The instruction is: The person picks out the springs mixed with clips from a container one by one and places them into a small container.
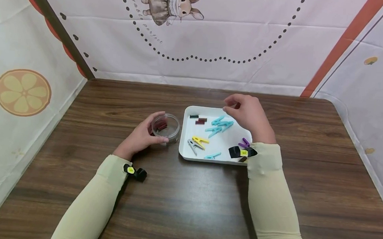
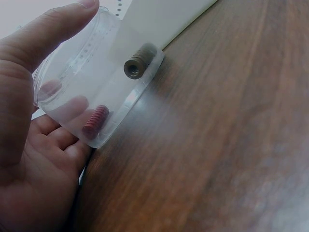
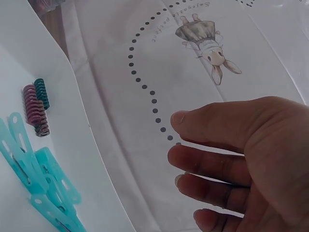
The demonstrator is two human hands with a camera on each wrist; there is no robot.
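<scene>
A clear round plastic jar (image 1: 178, 128) stands on the table left of the tray, gripped by my left hand (image 1: 139, 135) between thumb and fingers. Inside it lie a red spring (image 2: 96, 122) and a bronze-coloured spring (image 2: 137, 63). Over the back right of the white tray (image 1: 188, 130) hangs my right hand (image 1: 250, 114), its fingers loosely bent with nothing between them. The tray holds several light-blue clothespins (image 1: 223, 125), a yellow clothespin (image 1: 199, 140), a grey clothespin (image 1: 193, 146), a purple clothespin (image 1: 244, 143), a green spring (image 1: 194, 116) and red springs (image 1: 200, 122).
A dark brown spring (image 1: 242, 159) lies at the tray's near right corner, partly behind the right wrist camera (image 1: 242, 152). The wooden table (image 1: 185, 204) reaches back to a printed cloth (image 1: 217, 40) hanging behind it.
</scene>
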